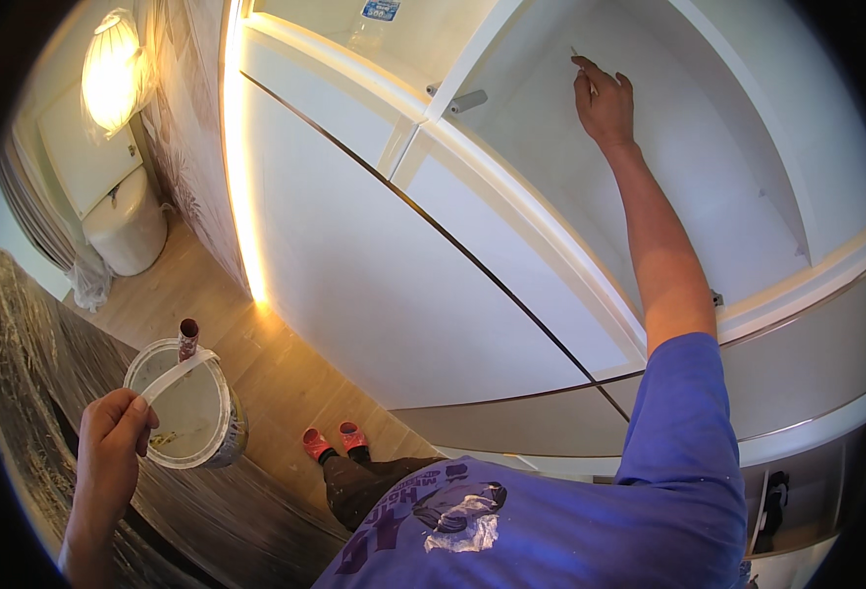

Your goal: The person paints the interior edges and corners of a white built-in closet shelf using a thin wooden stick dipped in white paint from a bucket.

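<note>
Nearest the lens: wearer's blue T-shirt [570, 515], dark print on the chest plus a pale shiny patch. Hands well apart.

Left hand [119, 427]: clamped on the lower-left end of a white strap handle [176, 376] that crosses the mouth of a round bucket [239, 432]. Bucket is low on the left, its rim smeared pale; yellowish specks inside. A dark red tube [188, 338] sticks up at the far rim. Can't tell if the bucket hangs free or rests on something.

Right hand [604, 103]: arm stretched up and forward into a white cabinet [521, 206] bay with no door across it. Fingers pinched on a thin tool [575, 53], tip pointing away from the wearer. Too small to tell what kind, or whether it touches the back panel. Grey cylindrical fitting [469, 101] on the bay's left side.

Below the cabinet: wood floor [290, 378], wearer's feet in red shoes [316, 443]. Streaky plastic sheeting [26, 339] over dark surfaces at lower left. Light strip [243, 196] glowing down the cabinet's left edge; lit lamp [114, 79] upper left, wrapped in clear film.
</note>
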A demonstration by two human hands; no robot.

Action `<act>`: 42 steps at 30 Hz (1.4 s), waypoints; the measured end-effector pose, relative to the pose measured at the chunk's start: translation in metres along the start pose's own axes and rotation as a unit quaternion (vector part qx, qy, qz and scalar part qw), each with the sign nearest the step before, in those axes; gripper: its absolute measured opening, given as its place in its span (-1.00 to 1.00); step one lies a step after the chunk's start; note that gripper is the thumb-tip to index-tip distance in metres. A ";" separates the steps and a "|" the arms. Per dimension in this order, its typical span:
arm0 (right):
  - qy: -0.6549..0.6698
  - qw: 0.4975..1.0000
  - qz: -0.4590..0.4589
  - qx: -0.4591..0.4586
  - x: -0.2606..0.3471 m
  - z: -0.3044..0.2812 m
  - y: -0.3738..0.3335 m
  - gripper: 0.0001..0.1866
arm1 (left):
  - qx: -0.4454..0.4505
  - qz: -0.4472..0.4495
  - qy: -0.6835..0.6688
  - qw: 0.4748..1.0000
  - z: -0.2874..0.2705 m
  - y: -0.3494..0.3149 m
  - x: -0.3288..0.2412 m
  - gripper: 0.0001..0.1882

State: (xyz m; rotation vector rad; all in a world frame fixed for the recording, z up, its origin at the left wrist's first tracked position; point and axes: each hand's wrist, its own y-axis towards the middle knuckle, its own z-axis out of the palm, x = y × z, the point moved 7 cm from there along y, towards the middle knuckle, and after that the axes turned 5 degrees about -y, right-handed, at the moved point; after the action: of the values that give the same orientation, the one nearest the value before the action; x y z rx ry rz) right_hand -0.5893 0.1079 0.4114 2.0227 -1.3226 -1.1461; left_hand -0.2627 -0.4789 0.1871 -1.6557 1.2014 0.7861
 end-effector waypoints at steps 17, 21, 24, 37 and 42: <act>0.015 0.991 -0.014 0.135 0.022 0.016 -0.024 -0.65 | -0.002 0.007 0.002 1.000 0.000 0.000 -0.002 -0.65; 0.021 0.994 -0.028 0.104 0.017 0.012 -0.023 -0.66 | -0.004 0.000 -0.007 1.000 0.000 0.001 0.004 -0.65; 0.022 0.996 -0.023 0.080 0.013 0.007 -0.015 -0.66 | 0.001 0.002 -0.005 1.000 0.001 0.000 0.001 -0.65; 0.022 0.992 0.000 0.123 0.025 0.013 -0.023 -0.64 | -0.004 0.015 0.000 1.000 -0.001 0.000 0.000 -0.63; 0.020 0.987 -0.004 0.160 0.029 0.023 -0.032 -0.63 | 0.000 0.006 -0.001 1.000 -0.001 0.000 0.001 -0.64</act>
State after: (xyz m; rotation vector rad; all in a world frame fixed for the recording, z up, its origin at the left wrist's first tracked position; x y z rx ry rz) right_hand -0.5867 0.0970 0.3635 2.2611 -1.5614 -0.9378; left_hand -0.2622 -0.4807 0.1867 -1.6474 1.2109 0.7951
